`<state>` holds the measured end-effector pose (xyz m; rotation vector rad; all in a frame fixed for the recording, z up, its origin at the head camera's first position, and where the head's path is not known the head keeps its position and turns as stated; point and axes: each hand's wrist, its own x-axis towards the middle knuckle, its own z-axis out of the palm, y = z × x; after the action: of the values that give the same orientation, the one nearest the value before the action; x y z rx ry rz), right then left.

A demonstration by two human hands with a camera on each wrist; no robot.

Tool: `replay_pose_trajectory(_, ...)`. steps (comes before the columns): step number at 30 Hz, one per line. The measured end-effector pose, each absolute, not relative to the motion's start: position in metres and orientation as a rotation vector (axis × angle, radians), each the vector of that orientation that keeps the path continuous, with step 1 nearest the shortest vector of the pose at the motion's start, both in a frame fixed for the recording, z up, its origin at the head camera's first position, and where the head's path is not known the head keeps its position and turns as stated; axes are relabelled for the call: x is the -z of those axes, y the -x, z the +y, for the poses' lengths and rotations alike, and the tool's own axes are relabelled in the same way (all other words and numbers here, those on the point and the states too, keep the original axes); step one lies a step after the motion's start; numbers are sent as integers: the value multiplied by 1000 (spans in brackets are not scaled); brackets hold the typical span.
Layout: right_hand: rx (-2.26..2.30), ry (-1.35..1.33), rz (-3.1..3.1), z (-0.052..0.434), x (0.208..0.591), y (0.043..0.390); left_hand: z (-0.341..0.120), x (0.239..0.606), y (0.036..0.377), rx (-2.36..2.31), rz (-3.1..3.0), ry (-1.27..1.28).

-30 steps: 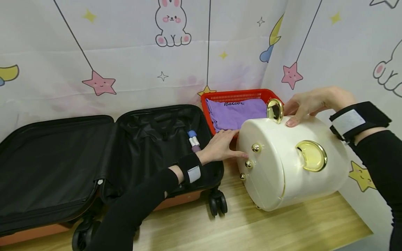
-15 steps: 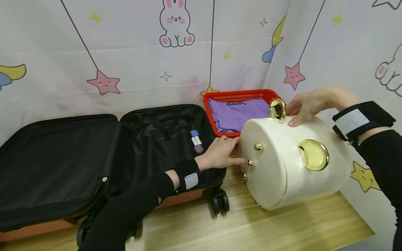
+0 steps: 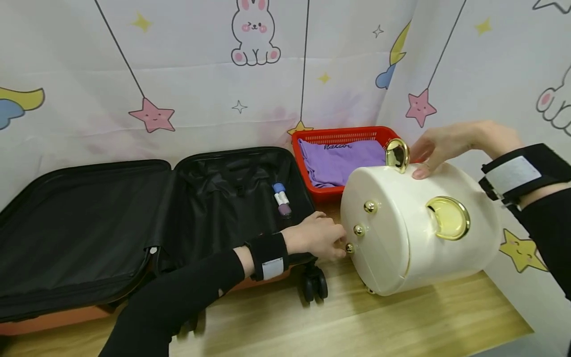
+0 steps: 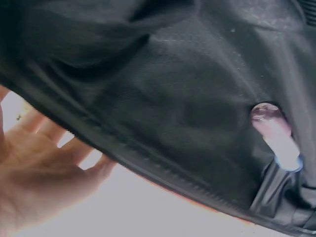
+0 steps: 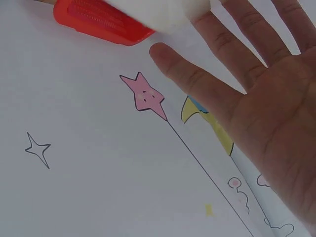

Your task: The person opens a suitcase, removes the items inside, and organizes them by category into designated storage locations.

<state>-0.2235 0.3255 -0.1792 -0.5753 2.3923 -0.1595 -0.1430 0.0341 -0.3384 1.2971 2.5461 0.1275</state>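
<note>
A white drum-shaped box [image 3: 419,228] with gold knobs on its end face and gold crescent fittings lies on its side on the wooden surface. My right hand [image 3: 448,144] rests on top of it, thumb forward of the other fingers; its right wrist view shows the fingers stretched out at the white surface. My left hand [image 3: 314,235] is beside the end face, loosely bent fingers right at the lowest visible gold knob [image 3: 350,248]. In the left wrist view its fingers spread past the suitcase edge, and the thumb is mostly out of frame.
An open black-lined suitcase [image 3: 218,218] on wheels fills the left, holding a small blue-capped bottle [image 3: 282,199]. Behind the box stands a red basket [image 3: 341,135] with a folded purple cloth [image 3: 343,161]. A printed curtain [image 3: 196,69] hangs close behind.
My left hand has come off the middle knob and moved down the end face to the lower knob, its fingers bending in. The right hand stays on the box; the view has shifted slightly.
</note>
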Motion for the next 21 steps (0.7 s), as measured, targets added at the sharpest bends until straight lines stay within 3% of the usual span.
replay_pose_trajectory(6, 300, 624, 2517, 316, 172, 221, 36, 334, 121, 84, 2539, -1366)
replay_pose_trajectory(10, 396, 515, 2611, 303, 168, 215, 34, 331, 108, 209, 2556, -1385)
replay_pose_trajectory(21, 291, 434, 2537, 278, 175, 214, 30, 326, 80, 325, 2628, -1454)
